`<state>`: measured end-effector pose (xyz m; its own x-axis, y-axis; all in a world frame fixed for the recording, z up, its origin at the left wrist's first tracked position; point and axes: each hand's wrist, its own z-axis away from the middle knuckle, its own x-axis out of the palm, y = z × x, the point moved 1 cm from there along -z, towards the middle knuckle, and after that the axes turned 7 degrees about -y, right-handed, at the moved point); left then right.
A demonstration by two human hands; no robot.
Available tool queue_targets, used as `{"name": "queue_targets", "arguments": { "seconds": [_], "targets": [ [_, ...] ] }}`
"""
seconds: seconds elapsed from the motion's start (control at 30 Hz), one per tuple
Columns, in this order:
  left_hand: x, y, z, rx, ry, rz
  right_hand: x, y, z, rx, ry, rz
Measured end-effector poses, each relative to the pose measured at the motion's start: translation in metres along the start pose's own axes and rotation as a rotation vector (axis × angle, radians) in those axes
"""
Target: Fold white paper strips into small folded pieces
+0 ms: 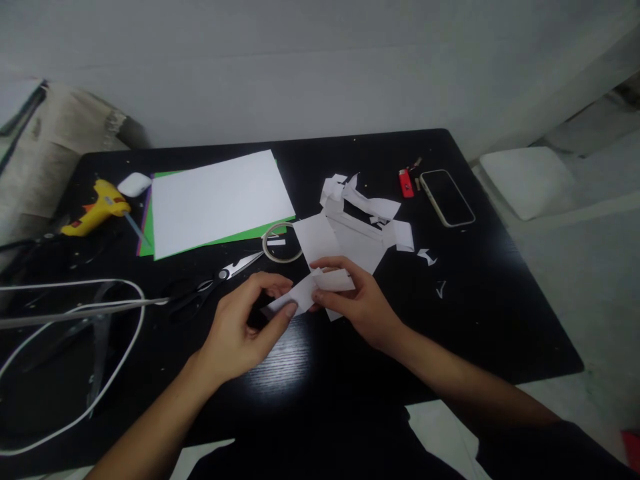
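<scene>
My left hand (245,327) and my right hand (357,303) meet above the middle of the black table (500,313). Together they pinch a small folded piece of white paper (310,290), the left at its lower left end, the right at its upper right part. The fingers of both hands are closed on it. Just behind it lies a pile of cut white paper pieces (360,227). A roll of clear tape (280,241) and black-handled scissors (210,288) lie to the left of the hands.
White sheet (220,200) on green and purple sheets at back left. Yellow glue gun (97,207) and a white earbud case (134,184) at far left. White cable (125,347) loops at left front. Red lighter (406,182) and phone (447,197) at back right. Small scraps (427,256) at right.
</scene>
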<state>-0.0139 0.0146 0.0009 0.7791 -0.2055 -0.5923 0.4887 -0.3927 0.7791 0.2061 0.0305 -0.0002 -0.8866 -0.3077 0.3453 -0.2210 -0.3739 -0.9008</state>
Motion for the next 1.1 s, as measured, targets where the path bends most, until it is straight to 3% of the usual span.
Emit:
{"name": "queue_targets", "arguments": {
  "seconds": [0.23, 1.1],
  "targets": [
    [-0.0032, -0.0006, -0.0049, 0.004, -0.086, -0.065, -0.0015, -0.001, 0.0002, 0.033, 0.062, -0.003],
    [-0.0099, -0.0054, -0.006, -0.023, -0.1, -0.038, -0.0036, 0.0008, -0.002, 0.042, 0.107, 0.077]
  ]
}}
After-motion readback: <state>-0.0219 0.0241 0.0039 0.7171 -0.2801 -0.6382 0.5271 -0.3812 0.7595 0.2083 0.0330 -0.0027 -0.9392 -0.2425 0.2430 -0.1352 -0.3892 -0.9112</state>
